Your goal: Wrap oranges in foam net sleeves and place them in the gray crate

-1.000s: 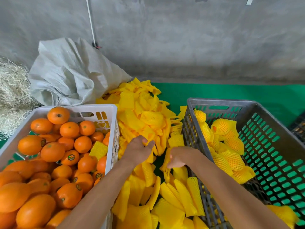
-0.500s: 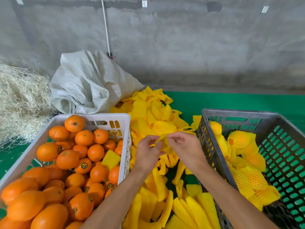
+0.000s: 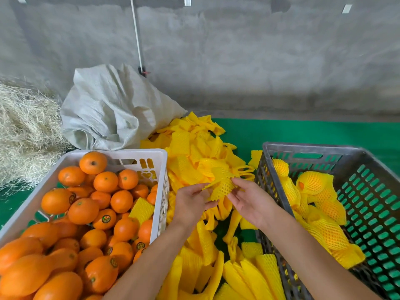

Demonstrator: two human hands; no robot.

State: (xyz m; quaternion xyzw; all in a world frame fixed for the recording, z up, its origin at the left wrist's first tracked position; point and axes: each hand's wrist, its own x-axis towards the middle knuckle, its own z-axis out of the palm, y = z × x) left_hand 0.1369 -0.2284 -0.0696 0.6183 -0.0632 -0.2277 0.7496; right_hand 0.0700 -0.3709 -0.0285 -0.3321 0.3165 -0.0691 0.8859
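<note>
The left hand point(image 3: 191, 202) and the right hand point(image 3: 252, 203) meet palm-up over the gap between the two crates, both pinching one yellow foam net sleeve point(image 3: 220, 187). The left fingertips point(image 3: 206, 187) grip the sleeve's left edge; the right fingertips point(image 3: 234, 180) grip its upper right edge. The mesh is partly stretched open between them. Both forearms extend forward from the lower edge of the view, wrists roughly level, the hands close together with only the sleeve between them.

Handling, as judged: the sleeve is very light, soft and elastic. It collapses flat when released and probably tears if pulled hard at a single strand. Take hold at opposite points of one open end and spread it evenly. The oranges point(image 3: 83, 211) appear firm, smooth and comparatively heavy; cup one in the palm rather than pinching it.

No orange is in either hand. Unwrapped oranges fill the white crate point(image 3: 160, 169) on the left. Loose sleeves lie in a pile point(image 3: 194, 148) between the crates. Several wrapped oranges point(image 3: 313, 182) sit in the gray crate point(image 3: 303, 148) on the right, which has ample room left.
</note>
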